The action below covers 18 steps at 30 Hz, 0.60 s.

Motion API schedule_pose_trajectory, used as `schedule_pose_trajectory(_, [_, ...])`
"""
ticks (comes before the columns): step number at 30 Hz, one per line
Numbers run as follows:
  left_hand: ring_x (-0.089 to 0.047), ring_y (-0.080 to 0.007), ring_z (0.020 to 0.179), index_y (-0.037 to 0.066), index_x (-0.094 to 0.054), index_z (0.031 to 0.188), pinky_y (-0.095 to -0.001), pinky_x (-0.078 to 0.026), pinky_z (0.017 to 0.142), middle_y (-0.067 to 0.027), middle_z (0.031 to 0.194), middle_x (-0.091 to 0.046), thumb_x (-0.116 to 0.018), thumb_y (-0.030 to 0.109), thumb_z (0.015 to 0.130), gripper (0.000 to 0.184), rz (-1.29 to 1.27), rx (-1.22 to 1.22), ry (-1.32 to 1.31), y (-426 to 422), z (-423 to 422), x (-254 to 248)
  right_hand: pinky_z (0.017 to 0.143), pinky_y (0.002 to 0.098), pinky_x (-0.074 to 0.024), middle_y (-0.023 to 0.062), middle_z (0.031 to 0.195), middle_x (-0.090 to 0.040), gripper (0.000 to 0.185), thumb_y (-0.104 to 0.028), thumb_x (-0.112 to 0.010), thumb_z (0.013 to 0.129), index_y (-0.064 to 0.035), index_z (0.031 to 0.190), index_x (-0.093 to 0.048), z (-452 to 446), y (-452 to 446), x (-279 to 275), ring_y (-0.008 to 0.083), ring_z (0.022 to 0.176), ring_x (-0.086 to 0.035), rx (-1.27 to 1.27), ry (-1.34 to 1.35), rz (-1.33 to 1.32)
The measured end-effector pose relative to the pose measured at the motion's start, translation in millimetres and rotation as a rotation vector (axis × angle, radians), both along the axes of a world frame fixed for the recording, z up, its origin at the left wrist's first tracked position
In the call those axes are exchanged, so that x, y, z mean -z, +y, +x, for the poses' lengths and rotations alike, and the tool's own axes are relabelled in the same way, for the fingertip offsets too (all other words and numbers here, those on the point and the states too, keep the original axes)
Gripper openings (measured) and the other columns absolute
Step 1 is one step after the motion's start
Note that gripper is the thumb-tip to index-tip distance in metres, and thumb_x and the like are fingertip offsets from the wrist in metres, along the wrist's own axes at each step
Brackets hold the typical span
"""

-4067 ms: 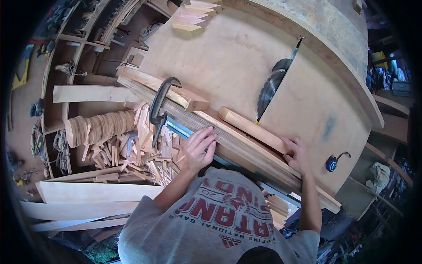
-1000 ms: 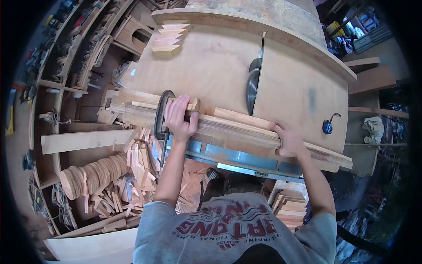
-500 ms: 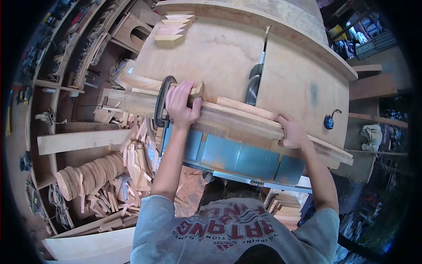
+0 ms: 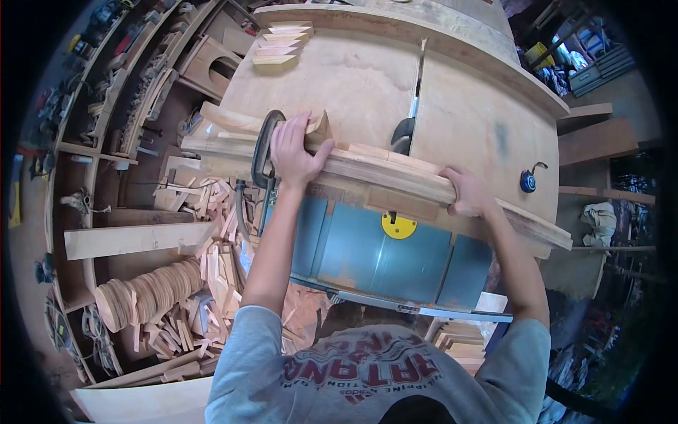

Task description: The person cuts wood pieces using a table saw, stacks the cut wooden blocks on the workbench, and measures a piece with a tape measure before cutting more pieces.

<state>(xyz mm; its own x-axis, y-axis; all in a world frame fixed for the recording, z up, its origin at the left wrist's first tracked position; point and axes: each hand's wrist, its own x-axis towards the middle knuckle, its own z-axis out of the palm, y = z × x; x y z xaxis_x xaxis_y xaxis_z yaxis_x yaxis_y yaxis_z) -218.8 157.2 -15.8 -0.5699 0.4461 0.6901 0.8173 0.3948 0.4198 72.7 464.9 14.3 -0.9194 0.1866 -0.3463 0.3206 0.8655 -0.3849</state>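
Observation:
My left hand (image 4: pixel 296 152) is closed over a wooden block (image 4: pixel 319 130) at the front fence of a plywood table saw sled, beside a dark clamp (image 4: pixel 263 152). My right hand (image 4: pixel 467 192) wraps around the thick wooden fence (image 4: pixel 388 180) farther right. Between my hands, a narrow wood strip (image 4: pixel 402 161) lies along the far side of the fence. Just beyond it the saw blade (image 4: pixel 402 139) rises through the slot in the sled base (image 4: pixel 339 88), its lower part hidden by the strip and fence.
Several pointed wood pieces (image 4: pixel 277 60) lie at the sled's far left. A blue tape measure (image 4: pixel 528 181) rests on its right side. The blue saw table (image 4: pixel 346 247) has a yellow insert plate (image 4: pixel 399 226). Offcuts (image 4: pixel 226 272) and stacked wooden discs (image 4: pixel 148 290) are at left.
The sled has slid forward over the saw with both hands holding on. The yellow insert plate now shows, and less of the blade is visible beyond the strip.

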Motion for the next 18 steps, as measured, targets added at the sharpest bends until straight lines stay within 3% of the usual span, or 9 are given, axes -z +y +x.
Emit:
schedule_pose_trajectory(3, [-0.064, -0.0345, 0.12, 0.008, -0.07, 0.126, -0.0488, -0.043, 0.112, -0.0129, 0.124, -0.072, -0.086, 0.051, 0.077, 0.067, -0.055, -0.04, 0.018, 12, 1, -10, 0.108, 0.0479, -0.0528, 0.018, 0.135, -0.064, 0.084, -0.024, -0.081, 0.052, -0.0106, 0.133, -0.061, -2, 8, 5, 0.0412, 0.129, -0.06, -0.002, 0.02, -0.011])
schedule_pose_trajectory(5, [-0.064, -0.0338, 0.116, 0.008, -0.07, 0.116, -0.048, -0.044, 0.109, -0.0128, 0.118, -0.071, -0.089, 0.052, 0.072, 0.065, -0.176, -0.091, -0.141, 16, 2, -20, 0.109, 0.0481, -0.0526, 0.0187, 0.135, -0.064, 0.083, -0.024, -0.081, 0.054, -0.0105, 0.133, -0.061, -3, 10, 5, 0.0417, 0.128, -0.06, -0.001, 0.061, -0.001])
schedule_pose_trajectory(6, [-0.065, -0.0331, 0.108, 0.007, -0.069, 0.107, -0.0465, -0.045, 0.105, -0.013, 0.108, -0.071, -0.089, 0.045, 0.072, 0.055, -0.103, -0.088, -0.136, 21, -1, -14, 0.108, 0.0485, -0.0526, 0.0186, 0.135, -0.064, 0.082, -0.025, -0.081, 0.054, -0.0104, 0.133, -0.062, -2, 9, 6, 0.0417, 0.128, -0.06, 0.002, 0.046, -0.021])
schedule_pose_trajectory(9, [-0.067, -0.0349, 0.106, 0.007, -0.071, 0.108, -0.0469, -0.047, 0.101, -0.0146, 0.106, -0.073, -0.089, 0.042, 0.073, 0.053, -0.169, -0.116, -0.253, 15, 2, -23, 0.107, 0.049, -0.0529, 0.0179, 0.135, -0.065, 0.081, -0.027, -0.082, 0.056, -0.0109, 0.132, -0.063, 2, 2, 8, 0.041, 0.128, -0.06, -0.023, 0.059, -0.004])
schedule_pose_trajectory(11, [-0.068, -0.0356, 0.103, 0.007, -0.071, 0.103, -0.0462, -0.047, 0.1, -0.0141, 0.101, -0.073, -0.088, 0.04, 0.073, 0.048, -0.154, -0.126, -0.196, 5, 8, -22, 0.107, 0.0491, -0.0532, 0.0172, 0.135, -0.065, 0.08, -0.028, -0.083, 0.056, -0.0115, 0.132, -0.063, 13, -4, 10, 0.0402, 0.127, -0.061, -0.032, 0.069, 0.023])
schedule_pose_trajectory(18, [-0.066, -0.0352, 0.106, 0.007, -0.07, 0.106, -0.048, -0.045, 0.104, -0.0125, 0.103, -0.072, -0.089, 0.034, 0.073, 0.047, -0.264, -0.155, -0.297, -97, 94, -29, 0.104, 0.0483, -0.0544, 0.0151, 0.131, -0.064, 0.076, -0.027, -0.085, 0.055, -0.0151, 0.127, -0.064, 96, -109, 3, 0.0373, 0.126, -0.062, -0.057, 0.07, 0.046])
